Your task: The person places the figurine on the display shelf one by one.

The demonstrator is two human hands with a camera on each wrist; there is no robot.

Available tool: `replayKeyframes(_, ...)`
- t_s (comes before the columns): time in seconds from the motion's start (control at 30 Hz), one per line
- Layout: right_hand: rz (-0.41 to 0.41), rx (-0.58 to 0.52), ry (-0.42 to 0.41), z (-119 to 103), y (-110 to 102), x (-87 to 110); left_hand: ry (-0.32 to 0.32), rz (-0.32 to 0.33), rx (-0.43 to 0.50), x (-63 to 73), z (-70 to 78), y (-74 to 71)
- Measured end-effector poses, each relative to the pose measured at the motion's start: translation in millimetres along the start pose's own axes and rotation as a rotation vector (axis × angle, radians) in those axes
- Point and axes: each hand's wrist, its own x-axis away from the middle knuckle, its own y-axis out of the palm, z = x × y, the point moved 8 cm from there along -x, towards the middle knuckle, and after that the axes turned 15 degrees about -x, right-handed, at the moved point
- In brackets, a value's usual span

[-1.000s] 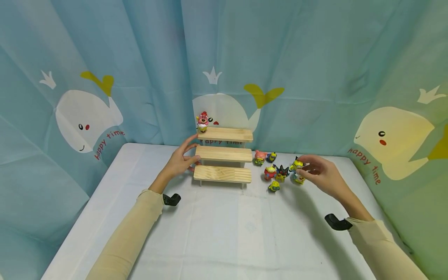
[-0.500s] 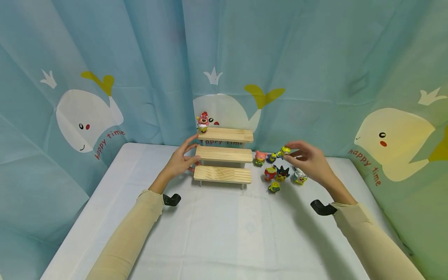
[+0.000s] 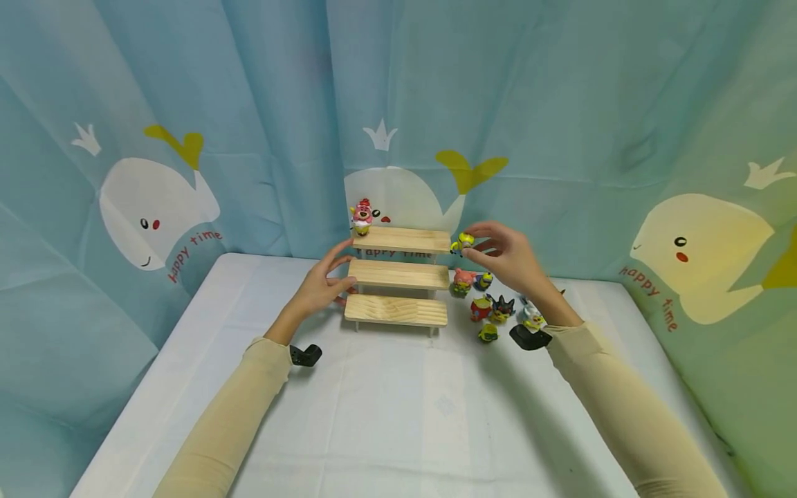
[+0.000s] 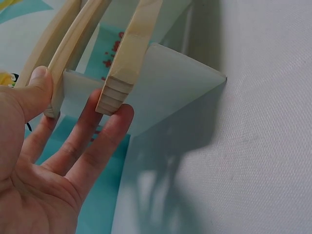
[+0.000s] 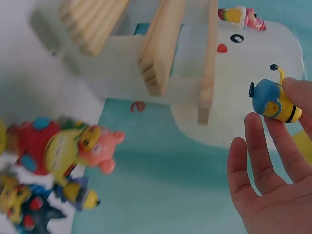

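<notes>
A three-tier wooden display stand [image 3: 398, 274] with pale risers stands at the back of the table. My left hand [image 3: 320, 287] holds its left end. In the left wrist view the thumb lies on a shelf [image 4: 80, 36] and the fingers touch the shelf ends. My right hand [image 3: 507, 256] pinches a yellow and blue minion figurine [image 5: 275, 102] between thumb and fingers, just off the top shelf's right end. A pink bear figurine [image 3: 362, 218] with a red top stands at the left end of the top shelf.
Several small figurines cluster right of the stand: a pink one [image 3: 463, 281], a red one [image 3: 480, 308], a black-eared one [image 3: 501, 309] and a green-yellow one [image 3: 488, 333]. A white figurine [image 3: 532, 317] is partly covered by the right arm. Behind hangs a blue curtain [image 3: 548, 124].
My right hand has lifted the minion figurine from the group and carried it left and up to the stand's top shelf. The left hand has stayed on the stand.
</notes>
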Motion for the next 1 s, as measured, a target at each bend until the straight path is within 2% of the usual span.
replayKeyframes(0.27,-0.035,-0.066,-0.016,-8.2,28.6,-30.1,-0.001,-0.005,-0.002,-0.9,0.4,0.3)
replayKeyframes(0.5,-0.042,-0.107,-0.046,-15.5,56.5,-53.5,-0.005,-0.014,0.006,6.8,22.1,-2.5)
replayKeyframes(0.6,-0.048,-0.117,-0.048,-18.3,69.1,-62.0,-0.004,-0.013,0.002,7.8,25.2,-3.0)
replayKeyframes(0.83,-0.040,-0.140,-0.027,-16.7,92.4,-75.6,-0.016,-0.003,-0.006,-0.8,1.0,-0.1)
replayKeyframes(1.0,-0.034,-0.154,-0.005,-10.0,106.9,-82.3,-0.017,-0.002,-0.017,-1.4,-3.8,0.1)
